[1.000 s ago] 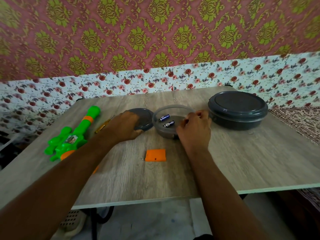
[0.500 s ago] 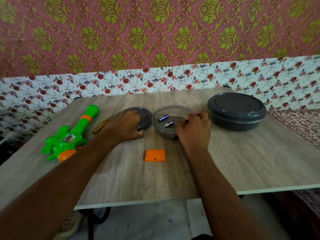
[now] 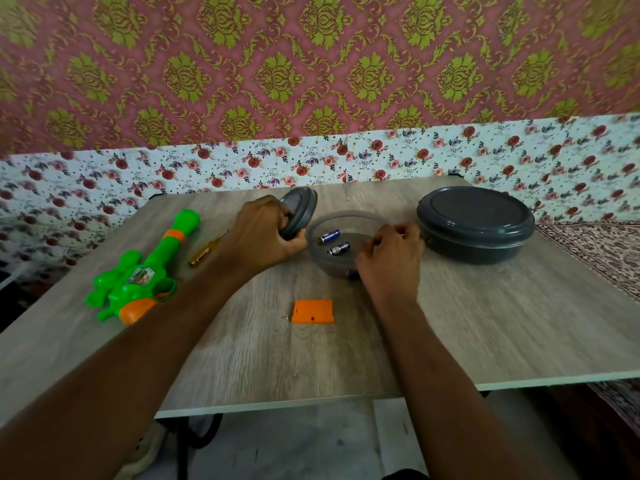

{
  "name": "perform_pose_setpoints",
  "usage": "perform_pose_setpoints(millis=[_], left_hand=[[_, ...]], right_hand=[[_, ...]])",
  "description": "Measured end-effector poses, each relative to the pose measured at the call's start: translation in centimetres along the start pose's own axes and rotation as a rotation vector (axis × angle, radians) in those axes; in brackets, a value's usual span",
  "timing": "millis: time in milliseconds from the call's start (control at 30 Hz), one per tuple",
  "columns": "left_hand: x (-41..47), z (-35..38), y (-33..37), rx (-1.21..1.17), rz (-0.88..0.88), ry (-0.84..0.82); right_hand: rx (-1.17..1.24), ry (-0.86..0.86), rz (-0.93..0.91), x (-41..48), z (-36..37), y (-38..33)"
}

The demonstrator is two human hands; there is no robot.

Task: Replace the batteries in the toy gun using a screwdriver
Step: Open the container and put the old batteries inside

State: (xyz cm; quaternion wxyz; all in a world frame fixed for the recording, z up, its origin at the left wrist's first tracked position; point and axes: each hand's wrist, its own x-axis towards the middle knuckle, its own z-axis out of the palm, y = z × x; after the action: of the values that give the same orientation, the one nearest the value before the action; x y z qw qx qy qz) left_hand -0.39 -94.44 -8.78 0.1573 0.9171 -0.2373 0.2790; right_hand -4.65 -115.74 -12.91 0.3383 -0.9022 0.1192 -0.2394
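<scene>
A green and orange toy gun (image 3: 138,275) lies at the table's left. Beside it lies a yellow-handled screwdriver (image 3: 204,254). The orange battery cover (image 3: 312,311) sits near the table's middle, with a tiny screw at its left edge. A small clear round container (image 3: 346,223) holds two blue batteries (image 3: 334,242). My left hand (image 3: 263,233) grips the container's grey lid (image 3: 299,213), tilted up on its edge. My right hand (image 3: 391,261) holds the container's right rim with curled fingers.
A large dark grey lidded container (image 3: 474,223) stands at the back right. The wooden table (image 3: 502,323) ends in a white front edge near me, and a floral wall runs close behind it. A patterned cloth (image 3: 602,251) lies off the right side.
My left hand has lifted the grey lid from flat on the table and tilted it upright. My right hand stays on the small container.
</scene>
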Motion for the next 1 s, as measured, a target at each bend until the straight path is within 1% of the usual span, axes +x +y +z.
perform_pose_setpoints(millis=[133, 200, 367, 467, 533, 633, 733, 867, 1000], left_hand=[[0.7, 0.7, 2.7, -0.047, 0.031, 0.018], [1.0, 1.2, 3.8, -0.049, 0.083, 0.011], [1.3, 2.9, 5.0, 0.077, 0.183, -0.111], [1.1, 2.8, 5.1, 0.083, 0.197, -0.123], [0.8, 2.7, 5.0, 0.05, 0.197, -0.113], [0.4, 2.6, 5.0, -0.036, 0.169, -0.138], [0.2, 2.4, 5.2, -0.157, 0.152, -0.132], [0.2, 2.5, 4.5, -0.325, 0.075, -0.101], [0.2, 2.5, 4.0, -0.444, 0.041, -0.144]], right_hand=[[0.096, 0.051, 0.006, 0.1, 0.2, 0.1], [0.177, 0.07, 0.021, 0.2, 0.2, 0.3], [0.259, 0.039, 0.069, 0.6, 0.2, 0.7], [0.308, 0.057, 0.091, 0.7, 0.1, 0.7], [0.309, 0.057, 0.1, 0.7, 0.1, 0.8], [0.31, 0.01, 0.106, 0.6, 0.2, 0.7], [0.287, 0.005, 0.093, 0.9, 0.9, 1.0], [0.274, 0.014, 0.096, 1.3, 1.4, 1.3], [0.226, -0.024, 0.051, 0.9, 1.1, 1.0]])
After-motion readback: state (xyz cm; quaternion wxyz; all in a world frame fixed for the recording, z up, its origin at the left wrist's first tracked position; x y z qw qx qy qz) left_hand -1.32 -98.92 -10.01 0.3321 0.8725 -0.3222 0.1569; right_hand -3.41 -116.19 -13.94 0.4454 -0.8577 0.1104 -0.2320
